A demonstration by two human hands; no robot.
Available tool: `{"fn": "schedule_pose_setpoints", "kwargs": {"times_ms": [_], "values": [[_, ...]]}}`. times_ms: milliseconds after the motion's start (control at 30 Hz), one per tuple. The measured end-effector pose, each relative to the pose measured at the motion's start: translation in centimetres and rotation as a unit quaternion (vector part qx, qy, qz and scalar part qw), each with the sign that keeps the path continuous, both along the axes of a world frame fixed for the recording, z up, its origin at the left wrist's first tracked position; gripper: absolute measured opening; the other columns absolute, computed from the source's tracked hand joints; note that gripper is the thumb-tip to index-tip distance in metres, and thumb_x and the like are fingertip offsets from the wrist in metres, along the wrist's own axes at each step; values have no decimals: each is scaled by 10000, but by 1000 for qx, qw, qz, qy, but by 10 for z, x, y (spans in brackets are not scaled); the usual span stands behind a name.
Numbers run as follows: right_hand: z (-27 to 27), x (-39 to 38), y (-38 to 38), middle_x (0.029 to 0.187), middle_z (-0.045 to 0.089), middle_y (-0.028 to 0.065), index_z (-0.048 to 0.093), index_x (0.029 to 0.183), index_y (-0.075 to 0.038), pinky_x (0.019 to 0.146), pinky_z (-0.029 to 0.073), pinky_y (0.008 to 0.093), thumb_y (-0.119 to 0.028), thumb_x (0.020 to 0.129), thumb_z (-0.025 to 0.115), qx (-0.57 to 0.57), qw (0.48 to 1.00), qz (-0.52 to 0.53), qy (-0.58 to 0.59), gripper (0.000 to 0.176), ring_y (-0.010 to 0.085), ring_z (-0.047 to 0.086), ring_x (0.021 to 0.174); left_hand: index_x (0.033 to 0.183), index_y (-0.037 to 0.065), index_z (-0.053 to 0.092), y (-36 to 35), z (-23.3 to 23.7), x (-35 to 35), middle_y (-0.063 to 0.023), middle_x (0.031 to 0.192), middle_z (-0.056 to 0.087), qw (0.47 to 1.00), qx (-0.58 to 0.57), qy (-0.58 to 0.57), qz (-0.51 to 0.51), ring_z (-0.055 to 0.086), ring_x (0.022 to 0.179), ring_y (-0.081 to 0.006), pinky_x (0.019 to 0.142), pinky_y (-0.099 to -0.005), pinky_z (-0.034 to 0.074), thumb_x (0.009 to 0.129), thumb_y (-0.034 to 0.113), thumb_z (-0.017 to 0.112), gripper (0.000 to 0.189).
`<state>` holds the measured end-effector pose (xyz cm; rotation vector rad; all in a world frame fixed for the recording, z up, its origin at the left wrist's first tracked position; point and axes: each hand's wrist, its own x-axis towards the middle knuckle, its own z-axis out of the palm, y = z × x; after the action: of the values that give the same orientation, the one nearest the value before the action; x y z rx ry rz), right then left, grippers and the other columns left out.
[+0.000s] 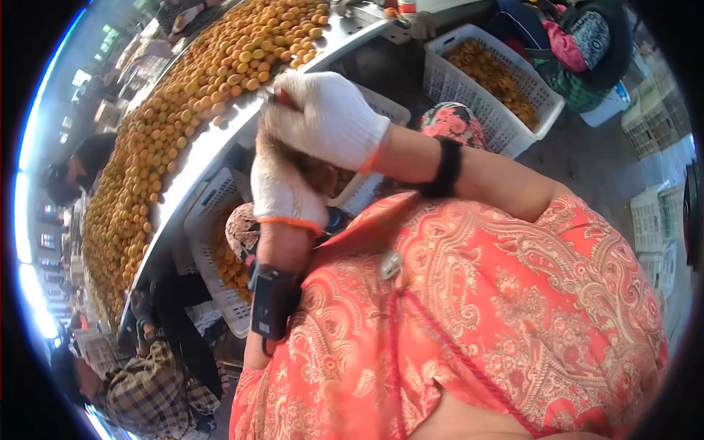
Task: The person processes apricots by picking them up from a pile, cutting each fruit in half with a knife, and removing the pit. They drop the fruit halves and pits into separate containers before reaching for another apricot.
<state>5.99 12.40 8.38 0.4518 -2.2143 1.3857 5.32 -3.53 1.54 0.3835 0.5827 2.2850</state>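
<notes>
My right hand (pixel 330 117), in a white knit glove with an orange cuff, is closed around a small reddish-dark object (pixel 284 98), perhaps a handle. My left hand (pixel 284 187), gloved the same way with stained fingers, is just below and touches it. Its fingers look curled, and whatever they hold is hidden. Both hands are beside the edge of a shiny metal table (pixel 180 187). Many orange, apricot-like fruits (pixel 213 66) are heaped on that table.
A white crate (pixel 539 130) with orange pieces stands at upper right. Another crate (pixel 209 257) with orange pieces is below the table edge, and one sits behind my hands. Other people are at far left, lower left and upper right. Stacked crates (pixel 656 117) stand at right.
</notes>
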Motion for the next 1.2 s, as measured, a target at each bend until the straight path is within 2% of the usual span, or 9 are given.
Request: {"fn": "schedule_pose_setpoints", "kwargs": {"times_ms": [33,67,100,233,333,467,600,800,1200], "values": [[9,-2,7,778,690,186,681,855,-23,656,531,454,-346,907,591,-128,972,78,-179,339,356,687,765,1248,126,553,14,20,8,-57,1037,642,973,-156,81,151,644,769,-178,652,-301,552,992,366,553,351],[5,-5,9,804,681,222,678,877,-4,699,528,471,-351,925,572,-113,982,56,-143,366,390,677,791,1229,93,551,28,44,19,-65,977,639,891,-303,163,296,627,684,-162,590,-261,537,1000,269,569,290],[5,-6,10,767,649,224,639,884,9,674,511,445,-314,937,585,-66,991,33,-109,331,370,664,751,1287,40,523,38,58,32,-74,968,643,916,-212,130,315,626,669,-168,621,-261,548,1000,147,558,309],[-2,-15,12,760,610,232,568,933,17,672,482,439,-271,958,590,-25,998,4,-56,291,385,637,741,1396,-10,460,30,63,33,-107,1032,647,872,-293,220,325,642,787,-178,651,-299,553,997,135,551,434],[-2,-21,15,865,655,269,581,951,29,734,504,492,-322,960,559,-95,992,33,-79,352,448,643,852,1350,-43,473,22,62,29,-128,1111,635,900,-243,213,292,634,916,-201,768,-327,533,1027,212,491,411],[-15,-19,18,843,653,258,586,967,24,674,516,438,-194,977,554,-182,978,97,43,220,414,656,826,1259,8,555,6,54,19,-125,1063,634,953,-140,49,264,540,760,-143,637,-269,439,1028,324,523,393],[-17,18,25,784,638,259,591,964,-7,636,507,477,-233,941,616,19,993,117,-23,228,432,654,792,1200,34,593,5,56,18,-68,940,635,944,-148,3,294,464,653,-114,537,-236,358,1021,387,536,400],[-20,19,29,790,643,263,583,960,-10,676,498,521,-272,952,579,78,988,120,-49,262,458,641,821,1171,38,596,9,60,17,-29,872,592,926,-198,23,321,416,595,-85,490,-198,314,1010,415,550,412],[-17,22,26,816,647,268,580,947,-8,690,498,519,-273,958,561,74,983,148,-78,267,467,633,835,1232,33,601,8,62,24,-38,874,611,908,-214,95,348,426,566,-35,457,-170,315,965,152,644,296]]}}
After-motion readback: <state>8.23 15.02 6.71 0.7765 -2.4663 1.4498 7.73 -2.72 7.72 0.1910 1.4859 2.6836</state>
